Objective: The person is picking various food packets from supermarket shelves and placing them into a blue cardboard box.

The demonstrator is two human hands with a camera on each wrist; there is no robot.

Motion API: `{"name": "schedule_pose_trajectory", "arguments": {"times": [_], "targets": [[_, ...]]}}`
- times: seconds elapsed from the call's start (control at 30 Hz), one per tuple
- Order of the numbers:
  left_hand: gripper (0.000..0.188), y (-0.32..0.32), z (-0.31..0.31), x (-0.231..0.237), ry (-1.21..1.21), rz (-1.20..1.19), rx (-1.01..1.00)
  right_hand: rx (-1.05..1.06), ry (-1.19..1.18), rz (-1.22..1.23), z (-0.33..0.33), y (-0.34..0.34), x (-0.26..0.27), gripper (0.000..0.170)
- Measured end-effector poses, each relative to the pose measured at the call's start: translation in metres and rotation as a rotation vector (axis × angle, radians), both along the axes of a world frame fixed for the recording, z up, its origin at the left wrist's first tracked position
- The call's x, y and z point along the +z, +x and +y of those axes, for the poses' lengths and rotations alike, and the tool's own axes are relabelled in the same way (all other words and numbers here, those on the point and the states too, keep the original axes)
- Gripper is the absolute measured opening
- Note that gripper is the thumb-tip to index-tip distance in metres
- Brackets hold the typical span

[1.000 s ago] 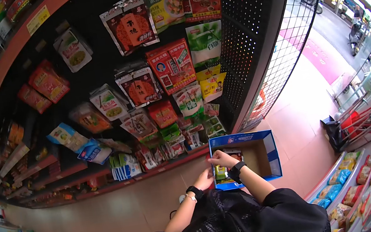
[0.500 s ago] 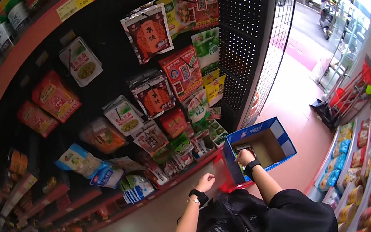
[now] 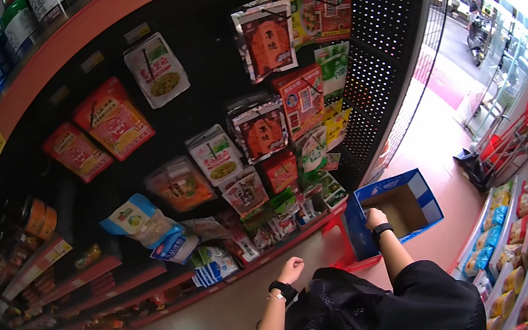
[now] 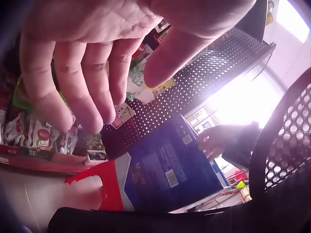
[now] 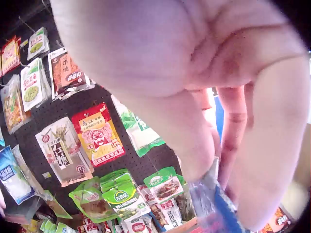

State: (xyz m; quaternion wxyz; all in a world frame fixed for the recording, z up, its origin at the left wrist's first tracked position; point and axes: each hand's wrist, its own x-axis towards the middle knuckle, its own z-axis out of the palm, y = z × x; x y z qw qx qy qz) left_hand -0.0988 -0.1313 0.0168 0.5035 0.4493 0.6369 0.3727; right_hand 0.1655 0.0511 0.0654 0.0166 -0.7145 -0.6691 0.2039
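Observation:
My right hand (image 3: pixel 376 218) grips the near left wall of an open blue cardboard box (image 3: pixel 354 230). In the right wrist view the box's edge (image 5: pixel 224 208) passes between thumb and fingers, and part of a packet (image 5: pixel 278 219) shows beyond it. The box's brown inside (image 3: pixel 406 204) is partly hidden by that hand. My left hand (image 3: pixel 291 270) hangs to the left of the box and holds nothing. Its fingers (image 4: pixel 73 92) are loosely bent in the left wrist view, with the box's blue side (image 4: pixel 167 170) beyond them.
A red plastic piece (image 4: pixel 109 182) sits at the box's lower left. Ahead stands a black pegboard rack of hanging seasoning packets (image 3: pixel 258 125) with a red bottom ledge (image 3: pixel 270 251). Packaged goods (image 3: pixel 496 236) fill shelves on the right, near a folded red cart (image 3: pixel 512 135).
My left hand has come away from the box's left side. My right hand has gone from over the packets inside to the box's wall. The box has turned slightly, and the view has swung left.

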Motion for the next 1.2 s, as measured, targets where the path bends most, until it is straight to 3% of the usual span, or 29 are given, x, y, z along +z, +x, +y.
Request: {"name": "schedule_pose_trajectory", "arguments": {"times": [0.17, 0.23, 0.37, 0.43, 0.6, 0.63, 0.7, 0.77, 0.8, 0.87, 0.9, 0.97, 1.0, 1.03, 1.1, 1.17, 1.2], "targets": [[0.016, -0.023, 0.028, 0.04, 0.075, -0.024, 0.092, 0.178, -0.179, -0.019, 0.025, 0.004, -0.017, 0.019], [0.013, -0.027, 0.051, 0.065, 0.114, -0.164, 0.154, 0.321, -0.323, -0.081, 0.04, 0.012, -0.013, 0.021], [0.015, -0.046, 0.106, 0.13, 0.25, -0.316, 0.07, 0.387, -0.224, -0.219, 0.064, 0.007, -0.022, 0.032], [0.017, -0.059, 0.134, 0.181, 0.277, -0.389, 0.02, 0.293, -0.281, -0.113, 0.077, -0.015, 0.04, 0.031], [0.024, -0.088, 0.192, 0.291, 0.523, -0.436, -0.007, 0.685, -0.297, 0.958, 0.122, -0.077, 0.206, 0.024], [0.035, -0.092, 0.204, 0.308, 0.581, -0.423, 0.017, 0.785, -0.265, 1.144, 0.126, -0.091, 0.241, 0.023], [0.045, -0.094, 0.231, 0.328, 0.735, -0.154, 0.184, 0.855, -0.161, 1.345, 0.153, -0.107, 0.273, 0.024], [0.047, -0.095, 0.257, 0.333, 0.821, -0.054, 0.245, 0.56, 0.02, 1.772, 0.164, -0.147, 0.287, 0.03], [0.05, -0.094, 0.268, 0.335, 0.911, 0.051, 0.301, 0.57, 0.019, 1.767, 0.178, -0.164, 0.286, 0.03], [0.052, -0.089, 0.286, 0.34, 0.885, 0.032, 0.317, 0.41, 0.333, 1.737, 0.207, -0.192, 0.274, 0.044], [0.053, -0.086, 0.293, 0.344, 0.853, 0.014, 0.325, 0.422, 0.333, 1.74, 0.21, -0.198, 0.277, 0.044], [0.053, -0.085, 0.302, 0.352, 0.846, 0.097, 0.351, 0.273, -0.143, 2.209, 0.218, -0.206, 0.282, 0.052], [0.049, -0.087, 0.308, 0.353, 0.85, 0.139, 0.318, 0.319, -0.254, 2.324, 0.218, -0.206, 0.286, 0.055], [0.046, -0.091, 0.314, 0.352, 0.852, 0.18, 0.285, 0.322, -0.256, 2.325, 0.22, -0.208, 0.287, 0.055], [0.04, -0.094, 0.327, 0.345, 0.937, 0.313, 0.277, 0.394, -0.557, 2.432, 0.225, -0.213, 0.286, 0.045], [0.033, -0.087, 0.332, 0.346, 0.853, 0.077, 0.221, 0.356, -0.564, 2.438, 0.224, -0.217, 0.28, 0.037], [0.033, -0.087, 0.334, 0.343, 0.854, 0.075, 0.216, 0.31, -0.56, 2.445, 0.223, -0.217, 0.276, 0.03]]}}
